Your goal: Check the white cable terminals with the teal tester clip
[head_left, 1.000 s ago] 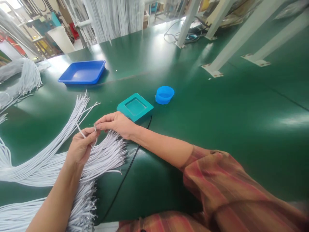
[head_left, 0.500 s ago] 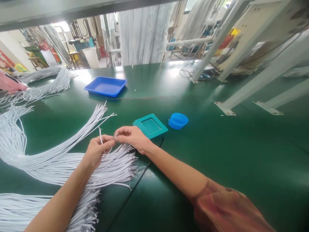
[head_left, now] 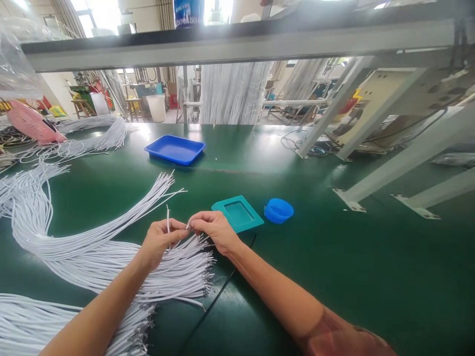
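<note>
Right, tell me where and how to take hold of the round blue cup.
Probably best to pinch the right side of the blue cup's rim, coming from above and the right. Its open mouth faces up, leaving an edge for thumb and finger, and the teal tray lies close on its left.

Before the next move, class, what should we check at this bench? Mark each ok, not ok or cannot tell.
1. White wire held in the left hand: ok.
2. Right hand pinching a small piece at the left fingertips: ok.
3. Small piece's exact fit: cannot tell, too small.
4. Wire bundle strands all together: not ok, one sticks out.
5. Blue cup beside the turquoise tray: ok.
</note>
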The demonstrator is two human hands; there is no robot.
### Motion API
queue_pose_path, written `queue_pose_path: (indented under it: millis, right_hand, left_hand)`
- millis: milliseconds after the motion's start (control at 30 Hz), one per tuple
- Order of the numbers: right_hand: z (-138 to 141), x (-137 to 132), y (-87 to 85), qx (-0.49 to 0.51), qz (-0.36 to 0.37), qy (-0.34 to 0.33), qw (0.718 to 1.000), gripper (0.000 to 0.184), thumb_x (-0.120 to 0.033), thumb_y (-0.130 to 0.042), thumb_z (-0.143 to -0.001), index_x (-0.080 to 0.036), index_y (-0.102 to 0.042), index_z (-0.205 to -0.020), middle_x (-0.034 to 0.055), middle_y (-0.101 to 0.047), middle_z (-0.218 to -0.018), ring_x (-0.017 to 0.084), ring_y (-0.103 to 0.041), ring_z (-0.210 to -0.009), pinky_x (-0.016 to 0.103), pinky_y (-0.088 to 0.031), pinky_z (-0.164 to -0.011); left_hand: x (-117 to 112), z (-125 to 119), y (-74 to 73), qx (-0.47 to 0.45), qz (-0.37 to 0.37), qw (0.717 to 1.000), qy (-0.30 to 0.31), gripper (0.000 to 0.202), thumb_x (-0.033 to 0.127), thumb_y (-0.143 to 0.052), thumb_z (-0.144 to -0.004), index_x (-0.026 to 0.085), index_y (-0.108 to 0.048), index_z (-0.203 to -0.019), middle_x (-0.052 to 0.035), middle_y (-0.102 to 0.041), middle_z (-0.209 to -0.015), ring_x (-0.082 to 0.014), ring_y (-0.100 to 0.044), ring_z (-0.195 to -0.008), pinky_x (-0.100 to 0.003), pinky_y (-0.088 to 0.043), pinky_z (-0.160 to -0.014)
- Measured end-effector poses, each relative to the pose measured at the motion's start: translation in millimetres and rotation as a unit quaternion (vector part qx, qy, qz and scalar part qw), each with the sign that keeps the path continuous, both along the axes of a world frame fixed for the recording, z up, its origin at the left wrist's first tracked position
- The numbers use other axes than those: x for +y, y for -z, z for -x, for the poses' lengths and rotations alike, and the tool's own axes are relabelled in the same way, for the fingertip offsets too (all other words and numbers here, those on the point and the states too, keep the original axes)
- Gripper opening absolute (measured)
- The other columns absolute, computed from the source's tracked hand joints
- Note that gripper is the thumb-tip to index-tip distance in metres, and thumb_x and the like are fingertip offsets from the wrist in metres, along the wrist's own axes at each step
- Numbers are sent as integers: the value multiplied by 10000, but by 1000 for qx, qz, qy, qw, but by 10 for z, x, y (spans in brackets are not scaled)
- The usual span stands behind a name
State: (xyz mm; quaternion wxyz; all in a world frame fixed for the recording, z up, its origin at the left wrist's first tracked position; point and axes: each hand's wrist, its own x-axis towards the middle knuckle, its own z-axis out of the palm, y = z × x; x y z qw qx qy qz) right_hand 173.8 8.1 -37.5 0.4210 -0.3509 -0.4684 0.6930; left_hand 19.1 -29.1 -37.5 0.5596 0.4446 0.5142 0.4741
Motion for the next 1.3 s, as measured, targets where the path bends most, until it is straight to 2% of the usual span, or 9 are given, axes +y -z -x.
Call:
queue_pose_path:
  millis: [167,367,567,700,767,900,1033,1167,1300]
  right_hand:
    - [-19,22,38,57,139,-105,983,130,-243,-657,-579,-145,-613,-652,-16,-531,-562,66,-436,-467,219,-373,-472]
    - [-120,43,-100,-59,-125,-85,987,467,-225,-705,-580,-236,-574,-1027,9,-570,-911,84,-502,-652,224,-426,-604]
    - [-174,4,-187,-273,-242,-29,931,121,-254,-583,-689,-159,-654,-665,10,-595,-649,116,-505,-614,232,-378,-564]
    - [-277,30,-230,-282,-260,-113,917,122,-248,-614,-658,-156,-639,-582,3,-601,-604,136,-533,-637,235,-375,-581]
    - [-311,57,-227,-243,-226,-167,928,159,-292,-629,-659,-149,-626,-587,-9,-580,-582,128,-526,-620,233,-377,-581]
    - [-296,101,-168,-143,-145,-216,955,208,-348,-574,-732,-142,-598,-721,-31,-514,-596,82,-447,-543,221,-359,-540]
    - [-274,122,-149,-132,-189,-191,954,161,-271,-594,-733,-140,-587,-826,-8,-539,-720,82,-468,-642,222,-386,-621]
    - [-250,100,-160,-74,-185,-187,962,448,-215,-670,-660,-179,-537,-1086,14,-571,-892,98,-521,-752,244,-418,-713]
    - [-159,31,-128,-55,-140,-141,978,245,-279,-665,-669,-136,-639,-867,6,-603,-719,107,-544,-683,251,-424,-680]
  left_hand:
    - [3,18,24,-24,-4,999,24,174,267,-740,-587,133,-668,-672,15,-511,-488,-63,-319,-429,-229,-186,-431]
    - [20,44,-16,-40,43,998,20,181,279,-724,-602,123,-663,-671,-24,-582,-589,-54,-331,-439,-217,-184,-425]
    - [-40,11,-25,155,-85,983,43,112,274,-677,-657,175,-682,-707,-21,-592,-585,-103,-424,-477,-237,-289,-462]
    - [-66,4,-82,270,-224,932,90,61,204,-635,-690,215,-690,-666,-32,-620,-649,-154,-518,-615,-269,-367,-603]
    - [-65,13,-96,228,-204,945,117,55,206,-635,-692,206,-683,-666,-33,-615,-656,-156,-519,-624,-268,-365,-605]
    - [-52,28,-63,58,-58,989,119,95,252,-658,-684,159,-646,-698,7,-521,-545,-86,-368,-473,-225,-248,-457]
    - [-33,24,-33,-32,22,995,88,140,254,-673,-674,126,-618,-674,-1,-539,-598,-51,-292,-460,-210,-177,-431]
    - [-19,31,-41,-64,40,995,69,146,251,-679,-672,122,-612,-673,-7,-566,-620,-43,-308,-463,-199,-184,-427]
    - [-17,35,-34,-66,35,995,71,151,250,-683,-671,121,-604,-661,-3,-562,-606,-41,-310,-467,-194,-193,-430]
